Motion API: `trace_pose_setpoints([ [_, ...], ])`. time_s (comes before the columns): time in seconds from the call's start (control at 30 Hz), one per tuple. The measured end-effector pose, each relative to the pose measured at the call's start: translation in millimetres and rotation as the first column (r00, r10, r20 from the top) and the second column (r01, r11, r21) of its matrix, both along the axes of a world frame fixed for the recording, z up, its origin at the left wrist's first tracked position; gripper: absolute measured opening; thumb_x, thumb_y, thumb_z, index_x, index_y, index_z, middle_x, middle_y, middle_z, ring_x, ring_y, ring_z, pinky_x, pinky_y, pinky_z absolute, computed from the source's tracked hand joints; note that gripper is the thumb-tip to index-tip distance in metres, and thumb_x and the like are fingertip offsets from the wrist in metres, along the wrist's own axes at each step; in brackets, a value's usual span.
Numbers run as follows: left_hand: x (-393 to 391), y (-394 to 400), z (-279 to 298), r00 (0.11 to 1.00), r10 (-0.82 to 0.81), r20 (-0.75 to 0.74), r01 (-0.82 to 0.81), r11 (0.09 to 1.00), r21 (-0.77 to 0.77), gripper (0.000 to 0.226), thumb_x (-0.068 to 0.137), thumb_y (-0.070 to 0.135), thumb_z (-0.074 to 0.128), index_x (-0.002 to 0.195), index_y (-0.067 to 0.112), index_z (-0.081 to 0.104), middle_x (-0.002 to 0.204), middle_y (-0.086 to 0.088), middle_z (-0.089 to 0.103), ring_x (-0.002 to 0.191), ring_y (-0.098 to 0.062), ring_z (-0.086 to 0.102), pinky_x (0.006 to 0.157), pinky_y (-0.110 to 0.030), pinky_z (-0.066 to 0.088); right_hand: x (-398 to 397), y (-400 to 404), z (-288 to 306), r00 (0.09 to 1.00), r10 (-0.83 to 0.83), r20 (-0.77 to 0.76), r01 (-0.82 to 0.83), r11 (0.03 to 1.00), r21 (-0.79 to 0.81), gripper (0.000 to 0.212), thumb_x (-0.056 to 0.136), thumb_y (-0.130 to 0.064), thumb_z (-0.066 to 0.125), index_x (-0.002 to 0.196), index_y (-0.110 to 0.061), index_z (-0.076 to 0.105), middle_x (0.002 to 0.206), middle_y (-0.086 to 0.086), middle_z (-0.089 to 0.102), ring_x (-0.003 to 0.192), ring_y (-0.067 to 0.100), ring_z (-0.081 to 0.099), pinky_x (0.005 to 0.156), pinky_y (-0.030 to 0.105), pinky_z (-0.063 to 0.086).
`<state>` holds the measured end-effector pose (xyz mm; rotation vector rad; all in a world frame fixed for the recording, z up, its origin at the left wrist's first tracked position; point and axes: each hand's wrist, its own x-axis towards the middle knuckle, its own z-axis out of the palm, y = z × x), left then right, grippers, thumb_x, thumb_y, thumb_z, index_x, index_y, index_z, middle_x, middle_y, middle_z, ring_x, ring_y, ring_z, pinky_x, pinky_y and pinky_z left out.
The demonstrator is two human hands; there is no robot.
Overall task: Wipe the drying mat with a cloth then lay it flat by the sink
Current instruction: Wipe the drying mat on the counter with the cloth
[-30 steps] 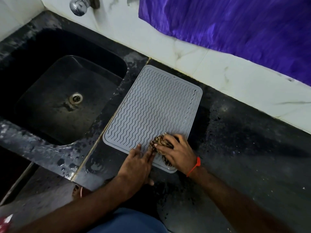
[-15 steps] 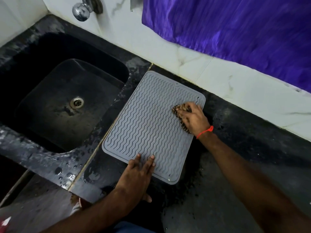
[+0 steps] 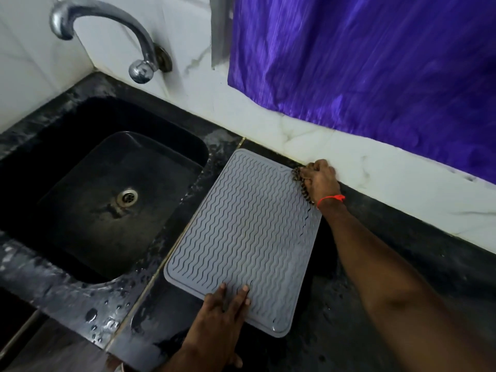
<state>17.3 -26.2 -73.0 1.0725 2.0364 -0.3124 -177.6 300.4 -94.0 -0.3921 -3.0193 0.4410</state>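
Observation:
A grey drying mat (image 3: 241, 237) with wavy ridges lies flat on the black counter, just right of the black sink (image 3: 102, 194). My left hand (image 3: 224, 315) presses flat on the mat's near edge, fingers spread. My right hand (image 3: 320, 181) is at the mat's far right corner, against the wall, closed on a brown patterned cloth (image 3: 302, 183) that rests on the mat. A red thread circles that wrist.
A chrome tap (image 3: 107, 36) curves over the sink from the white tiled wall. A purple cloth (image 3: 375, 71) hangs on the wall above the counter. Water drops dot the sink's front rim (image 3: 102, 318). Dark wet counter (image 3: 402, 331) extends right of the mat.
My right hand has swept the cloth from the mat's near edge up along its right side to the far corner. My left hand has stayed on the near edge.

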Motion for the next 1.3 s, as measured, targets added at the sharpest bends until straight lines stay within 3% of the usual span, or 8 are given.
trace_pose_setpoints([
  [0.17,-5,-4,-1,0.999,0.043,0.01,-0.044,0.998,0.036,0.099,0.094,0.061,0.048,0.156,0.016,-0.015,0.16,-0.006,-0.033,0.148,-0.046,-0.016,0.118,-0.06,0.0,24,-22,21,0.978,-0.143,-0.148,0.101,0.96,-0.261,0.027,0.091,-0.012,0.057,0.116,-0.009,0.067,0.112,0.011,0.048,0.104,0.03,0.047,0.095,0.044,0.044],
  [0.3,-5,-6,0,0.999,0.032,-0.021,-0.031,0.998,0.047,0.098,0.095,0.061,0.046,0.156,0.017,-0.016,0.16,-0.006,-0.032,0.148,-0.044,-0.017,0.119,-0.059,0.001,99,-68,35,0.972,0.222,-0.083,-0.236,0.927,-0.291,0.034,0.09,-0.011,0.06,0.122,-0.022,0.067,0.12,0.005,0.051,0.108,0.018,0.051,0.097,0.029,0.046],
  [0.43,-1,-8,2,0.998,0.009,-0.057,-0.007,0.999,0.036,0.099,0.095,0.063,0.044,0.156,0.015,-0.018,0.16,-0.008,-0.031,0.148,-0.045,-0.018,0.119,-0.059,0.001,191,-113,26,0.945,0.326,0.018,-0.296,0.88,-0.372,0.033,0.095,-0.028,0.053,0.126,-0.035,0.061,0.122,-0.005,0.047,0.11,0.011,0.053,0.095,0.027,0.048],
  [0.73,8,-11,4,0.984,-0.082,-0.16,0.08,0.997,-0.021,0.098,0.096,0.062,0.04,0.154,0.006,-0.016,0.161,-0.018,-0.024,0.146,-0.049,-0.018,0.119,-0.06,0.001,281,-178,-3,0.942,0.209,0.263,-0.195,0.978,-0.076,0.045,0.092,-0.058,0.019,0.135,-0.052,0.028,0.15,-0.006,0.025,0.131,0.025,0.032,0.092,0.043,0.05],
  [0.87,11,-12,6,0.979,-0.081,-0.188,0.085,0.996,0.014,0.101,0.096,0.063,0.041,0.153,0.009,-0.022,0.157,-0.013,-0.035,0.147,-0.047,-0.015,0.119,-0.058,0.004,286,-164,-6,0.957,0.175,0.232,-0.177,0.984,-0.015,0.035,0.091,-0.061,0.027,0.118,-0.044,0.041,0.133,-0.003,0.035,0.118,0.022,0.042,0.07,0.042,0.055],
  [0.97,10,-13,9,0.975,-0.086,-0.205,0.093,0.995,0.027,0.1,0.096,0.064,0.04,0.153,0.011,-0.022,0.157,-0.011,-0.035,0.148,-0.046,-0.016,0.119,-0.058,0.004,283,-147,-6,0.961,0.158,0.227,-0.156,0.987,-0.028,0.033,0.084,-0.047,0.053,0.114,-0.037,0.042,0.121,-0.004,0.031,0.11,0.022,0.044,0.064,0.04,0.055],
  [1.13,9,-11,15,0.978,-0.066,-0.196,0.073,0.997,0.029,0.096,0.097,0.064,0.038,0.154,0.014,-0.022,0.158,-0.011,-0.033,0.148,-0.045,-0.014,0.12,-0.057,0.003,263,-127,7,0.998,0.047,0.046,-0.028,0.933,-0.36,0.041,0.079,-0.017,0.061,0.116,-0.036,0.058,0.117,-0.01,0.038,0.104,0.006,0.053,0.091,0.026,0.051],
  [1.3,4,-7,15,0.971,-0.053,-0.235,0.067,0.997,0.049,0.092,0.098,0.064,0.034,0.155,0.015,-0.02,0.161,-0.01,-0.027,0.15,-0.045,-0.007,0.119,-0.058,0.006,250,-135,8,0.995,0.083,0.059,-0.066,0.967,-0.244,0.047,0.084,-0.022,0.061,0.128,-0.037,0.053,0.122,-0.007,0.039,0.114,0.012,0.049,0.09,0.031,0.052],
])
